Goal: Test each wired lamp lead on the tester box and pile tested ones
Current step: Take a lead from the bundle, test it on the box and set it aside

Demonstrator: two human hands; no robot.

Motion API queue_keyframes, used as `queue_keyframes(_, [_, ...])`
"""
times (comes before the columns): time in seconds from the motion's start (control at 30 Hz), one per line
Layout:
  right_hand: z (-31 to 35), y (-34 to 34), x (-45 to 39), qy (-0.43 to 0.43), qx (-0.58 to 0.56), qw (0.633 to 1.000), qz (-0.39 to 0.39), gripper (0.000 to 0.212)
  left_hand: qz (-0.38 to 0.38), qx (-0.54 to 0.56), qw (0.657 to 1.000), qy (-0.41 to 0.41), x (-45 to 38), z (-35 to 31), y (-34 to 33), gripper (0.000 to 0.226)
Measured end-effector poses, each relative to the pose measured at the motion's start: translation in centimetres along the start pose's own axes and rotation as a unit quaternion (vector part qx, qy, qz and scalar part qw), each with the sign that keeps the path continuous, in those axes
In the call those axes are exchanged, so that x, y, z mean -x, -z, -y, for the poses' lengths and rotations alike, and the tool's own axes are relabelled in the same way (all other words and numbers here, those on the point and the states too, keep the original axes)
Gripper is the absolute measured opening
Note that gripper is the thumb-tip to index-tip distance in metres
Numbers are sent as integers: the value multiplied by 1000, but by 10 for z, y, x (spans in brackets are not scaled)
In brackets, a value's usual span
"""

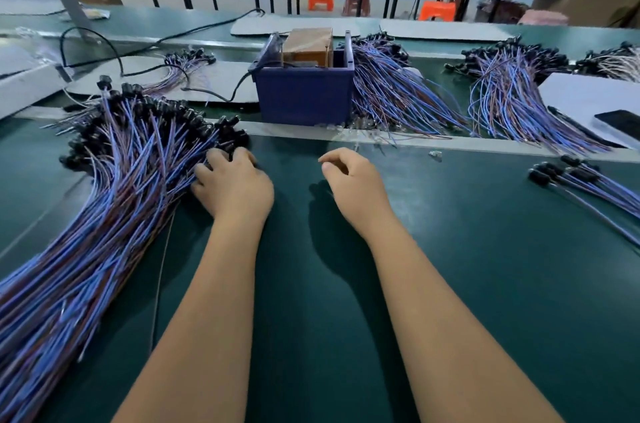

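Green bench [450, 284], workshop tables and orange stools behind. Lead pile [114, 187] lies at my left, long axis near-left to far-right, black lamp ends away. My left hand [233, 185] rests among them, fingers curled; right hand [353, 180] loosely curled, empty. Tester [304, 90] stands beyond

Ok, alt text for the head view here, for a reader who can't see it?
A person's left hand reaches into a big pile of blue and brown lamp leads on a green table. The right hand hovers empty, fingers loosely curled, before a blue tester box.
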State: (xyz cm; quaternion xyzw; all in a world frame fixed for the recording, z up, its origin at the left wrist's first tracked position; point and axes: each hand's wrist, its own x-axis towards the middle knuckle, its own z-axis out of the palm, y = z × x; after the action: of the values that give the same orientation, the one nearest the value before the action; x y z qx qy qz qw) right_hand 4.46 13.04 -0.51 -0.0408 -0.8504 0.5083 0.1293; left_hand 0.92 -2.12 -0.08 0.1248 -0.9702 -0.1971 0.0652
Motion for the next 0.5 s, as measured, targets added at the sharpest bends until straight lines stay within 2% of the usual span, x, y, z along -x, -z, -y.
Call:
queue_keyframes(0.13, [2,-4,0,26,58,998,-3,17,-27,14,999,40,-6,-5,0,45])
queue_keyframes(0.23, [1,-4,0,33,53,998,-8,17,-28,-3,998,50,-7,-7,-1,42])
queue_keyframes(0.3, [-1,-4,0,35,34,999,-12,18,-62,54,996,29,-3,-9,-2,37])
queue_keyframes(0.4, [2,-4,-1,19,-58,998,-9,17,-135,210,963,-103,3,-22,-2,31])
queue_keyframes(0.43, [5,-5,-1,-2,-133,991,3,19,-147,255,943,-156,7,-30,-1,29])
queue_keyframes(0.5, [11,-6,0,-58,-301,951,43,37,-135,344,900,-231,17,-46,2,28])
